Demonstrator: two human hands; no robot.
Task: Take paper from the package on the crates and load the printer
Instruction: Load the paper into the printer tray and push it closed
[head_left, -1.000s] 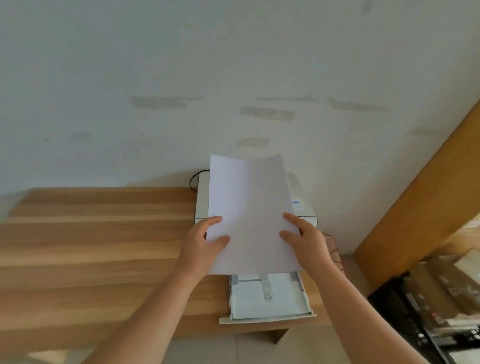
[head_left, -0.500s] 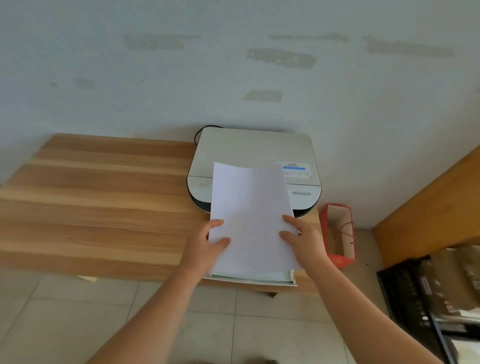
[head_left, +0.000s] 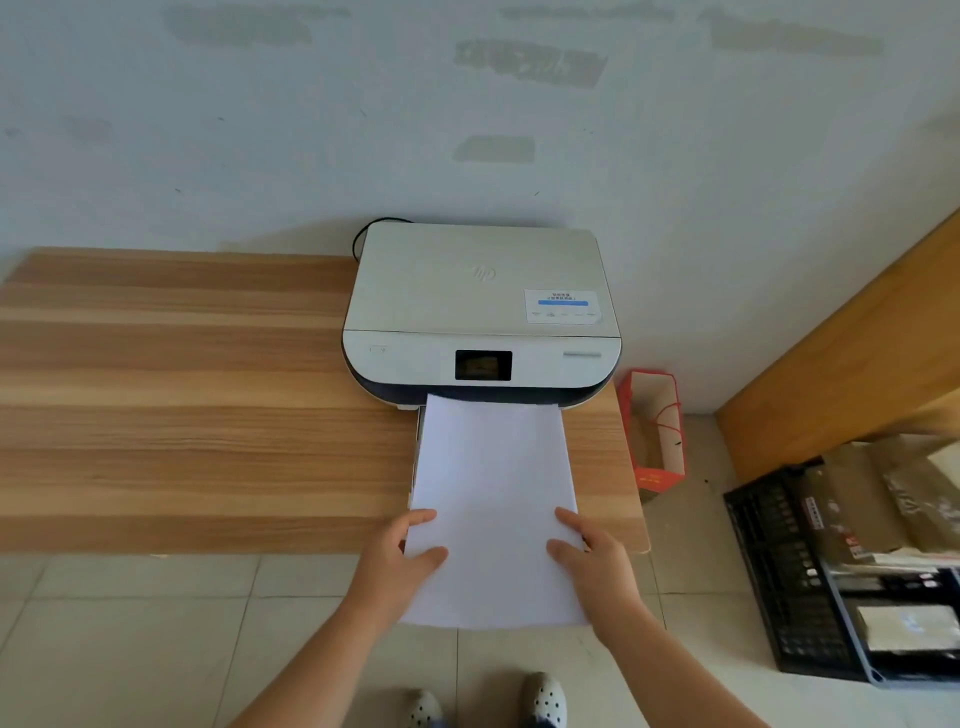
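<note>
A white printer (head_left: 480, 291) with a small dark screen stands at the right end of the wooden table (head_left: 182, 395), against the wall. A stack of white paper (head_left: 493, 499) lies flat in front of it, its far edge at the printer's front slot. My left hand (head_left: 400, 558) pinches the stack's near left edge and my right hand (head_left: 592, 558) pinches its near right edge. The pull-out tray is almost wholly hidden under the paper. Black crates (head_left: 810, 571) with a brown paper package (head_left: 893, 493) on top sit on the floor at the right.
A red paper bag (head_left: 657, 436) stands on the floor between the table's right end and the crates. A brown wooden panel (head_left: 857, 353) leans along the right wall. A black cable (head_left: 363, 234) loops behind the printer. My feet show on the tiled floor below.
The paper went from raised and tilted above the printer to lying flat with its far edge at the front slot. Both hands kept their hold, and the view tipped downward.
</note>
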